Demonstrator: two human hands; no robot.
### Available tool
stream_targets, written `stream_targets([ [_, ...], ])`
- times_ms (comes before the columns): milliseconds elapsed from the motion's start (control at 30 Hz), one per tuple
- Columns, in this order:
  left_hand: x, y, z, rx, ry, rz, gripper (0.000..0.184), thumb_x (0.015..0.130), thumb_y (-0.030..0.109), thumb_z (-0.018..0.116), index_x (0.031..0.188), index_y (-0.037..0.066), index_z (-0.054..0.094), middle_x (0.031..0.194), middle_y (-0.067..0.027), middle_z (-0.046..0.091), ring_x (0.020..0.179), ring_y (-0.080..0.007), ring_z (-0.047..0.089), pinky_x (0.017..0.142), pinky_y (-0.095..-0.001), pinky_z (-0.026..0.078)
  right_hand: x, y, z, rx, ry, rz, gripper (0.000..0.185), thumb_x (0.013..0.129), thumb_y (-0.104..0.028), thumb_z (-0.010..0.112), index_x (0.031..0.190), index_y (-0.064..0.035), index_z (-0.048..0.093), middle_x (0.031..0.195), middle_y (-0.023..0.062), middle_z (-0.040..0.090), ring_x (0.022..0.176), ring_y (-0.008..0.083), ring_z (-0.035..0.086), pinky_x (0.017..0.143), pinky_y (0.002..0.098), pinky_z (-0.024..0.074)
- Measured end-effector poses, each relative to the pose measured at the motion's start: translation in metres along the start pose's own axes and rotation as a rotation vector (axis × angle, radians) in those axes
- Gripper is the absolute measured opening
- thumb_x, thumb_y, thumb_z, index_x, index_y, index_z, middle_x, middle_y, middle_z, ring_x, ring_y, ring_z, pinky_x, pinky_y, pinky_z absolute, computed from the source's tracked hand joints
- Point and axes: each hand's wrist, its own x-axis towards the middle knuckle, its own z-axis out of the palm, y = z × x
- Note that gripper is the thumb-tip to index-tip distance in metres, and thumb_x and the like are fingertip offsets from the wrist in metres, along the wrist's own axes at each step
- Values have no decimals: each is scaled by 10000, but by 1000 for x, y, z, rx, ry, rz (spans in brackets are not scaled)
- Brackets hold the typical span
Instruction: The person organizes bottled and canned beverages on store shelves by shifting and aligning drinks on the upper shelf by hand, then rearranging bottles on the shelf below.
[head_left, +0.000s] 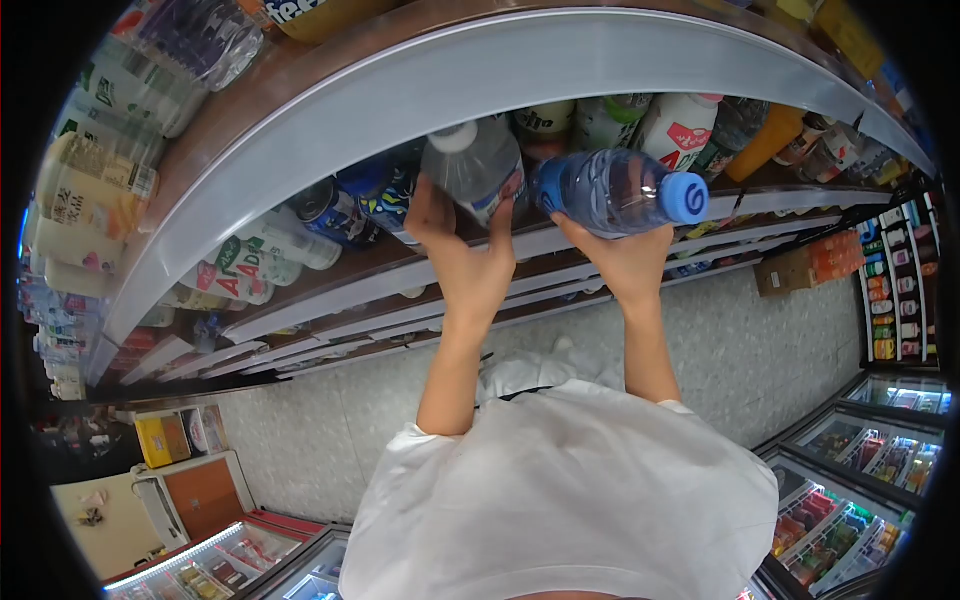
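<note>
My right hand (622, 255) is wrapped round a water bottle (600, 188) with a blue cap, which lies tilted with its cap toward the right, just in front of the shelf. On the shelf, a clear bottle (478, 165) with a white cap leans outward. My left hand (468, 265) grips it low down, fingers on one side and thumb on the other. Left of that hand are a blue patterned can (388, 205) and a dark blue can (335, 215). A white bottle with a red label (680, 130) stands behind the water bottle.
A grey shelf edge (480, 60) curves above my hands, with more drinks on the shelf over it. Lower shelves run beneath. Cardboard boxes (810, 268) stand on the floor at the right. Glass-topped freezers (840, 500) are behind me.
</note>
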Motion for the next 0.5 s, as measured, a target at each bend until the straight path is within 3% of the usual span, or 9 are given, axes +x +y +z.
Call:
stream_targets([
  [100,-12,-11,-5,6,39,20,770,786,-35,674,1350,-4,150,1384,-273,242,1300,-361,344,1057,-437,318,-4,14,10,66,-45,49,528,567,-235,862,973,-7,613,898,120,664,817,271,658,719,360,509],
  [167,-15,-17,-9,-61,26,172,812,758,-41,699,1351,10,147,1408,-264,227,1297,-358,350,1044,-438,335,-5,18,16,-200,-8,-63,586,570,-272,856,1009,2,582,896,153,645,822,333,642,722,399,508],
  [267,-17,-19,-14,-45,11,228,868,718,-80,695,1383,33,150,1406,-263,260,1267,-352,396,1023,-451,356,2,10,24,-281,43,-140,634,565,-306,857,1032,5,562,900,176,621,806,370,624,721,432,503],
  [333,-19,-20,-15,-31,20,256,943,682,-106,684,1431,72,140,1375,-266,323,1220,-359,447,998,-462,373,6,12,26,-299,21,-112,647,562,-317,860,1035,9,562,913,182,620,798,364,626,712,427,505],
  [500,-24,-33,-22,4,24,312,1025,652,-107,681,1464,145,108,1355,-272,333,1198,-386,453,973,-461,380,6,3,37,-360,71,-102,650,575,-311,867,1047,17,561,925,175,618,766,328,638,669,392,512],
])
